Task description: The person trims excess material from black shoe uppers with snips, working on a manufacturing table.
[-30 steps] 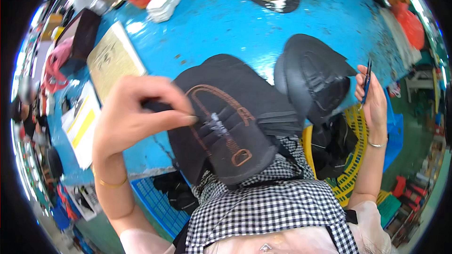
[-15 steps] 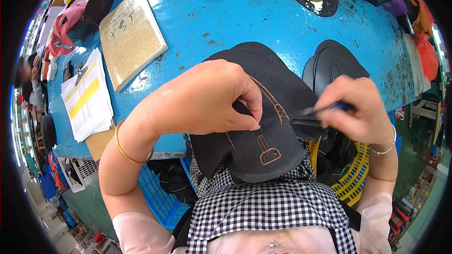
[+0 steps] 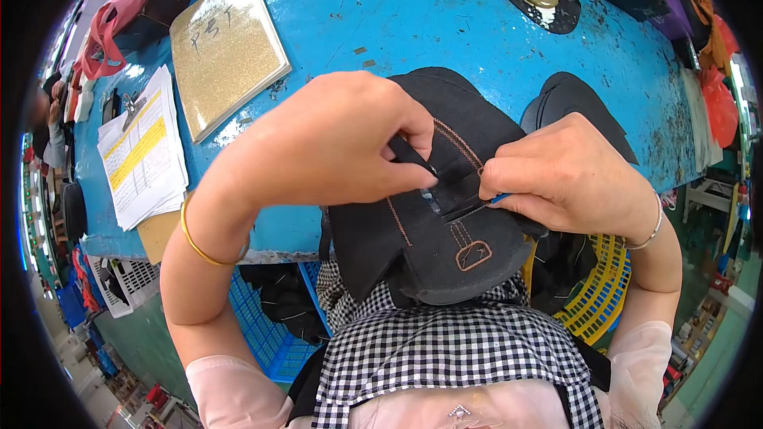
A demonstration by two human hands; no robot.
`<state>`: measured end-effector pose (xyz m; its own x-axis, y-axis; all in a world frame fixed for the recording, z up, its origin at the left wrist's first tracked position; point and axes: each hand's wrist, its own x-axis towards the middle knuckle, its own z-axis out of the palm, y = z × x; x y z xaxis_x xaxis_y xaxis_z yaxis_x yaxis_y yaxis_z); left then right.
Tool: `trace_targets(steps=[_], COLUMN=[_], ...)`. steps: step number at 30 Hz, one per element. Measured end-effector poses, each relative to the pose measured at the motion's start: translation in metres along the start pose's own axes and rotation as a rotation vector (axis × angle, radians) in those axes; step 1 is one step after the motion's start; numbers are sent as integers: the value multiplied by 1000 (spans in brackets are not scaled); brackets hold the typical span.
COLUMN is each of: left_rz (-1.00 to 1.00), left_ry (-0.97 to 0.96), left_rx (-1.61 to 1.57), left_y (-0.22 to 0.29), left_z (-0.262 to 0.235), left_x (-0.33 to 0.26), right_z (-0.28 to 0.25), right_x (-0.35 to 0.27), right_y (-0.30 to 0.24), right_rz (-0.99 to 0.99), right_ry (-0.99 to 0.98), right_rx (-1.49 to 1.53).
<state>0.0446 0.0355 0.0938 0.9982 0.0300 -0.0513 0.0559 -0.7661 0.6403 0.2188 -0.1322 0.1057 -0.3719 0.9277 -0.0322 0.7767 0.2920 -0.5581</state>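
Leather piece (image 3: 429,246) lies between our hands at the table (image 3: 445,24) edge; left hand (image 3: 334,143) pinches its strap, right hand (image 3: 564,175) pinches a thin tool. We could slip and tear stitching.

The left hand (image 3: 334,139) and right hand (image 3: 568,175) pinched a black stitched shoe upper (image 3: 433,230) at the near edge of the blue surface (image 3: 445,24), fingers (image 3: 413,160) closed on a slit in it. A gold glittery sheet (image 3: 226,48) lay far left, papers (image 3: 143,151) beside it.
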Motion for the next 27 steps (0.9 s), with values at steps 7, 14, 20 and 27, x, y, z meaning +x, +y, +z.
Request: trace_targets(steps=[7, 14, 20, 27], left_rz=[-50, -39, 40, -14], left_ry=[-74, -156, -128, 160], left_rx=[-90, -84, -64, -425], left_y=[-1, 1, -5, -1], left_z=[0, -11, -9, 7], left_x=[0, 1, -2, -29], right_z=[7, -11, 1, -4], right_x=[12, 12, 26, 2], right_y=[-5, -7, -4, -17], right_rz=[38, 280, 165, 67], right_ry=[62, 1, 58, 187], right_rx=[-277, -164, -137, 1])
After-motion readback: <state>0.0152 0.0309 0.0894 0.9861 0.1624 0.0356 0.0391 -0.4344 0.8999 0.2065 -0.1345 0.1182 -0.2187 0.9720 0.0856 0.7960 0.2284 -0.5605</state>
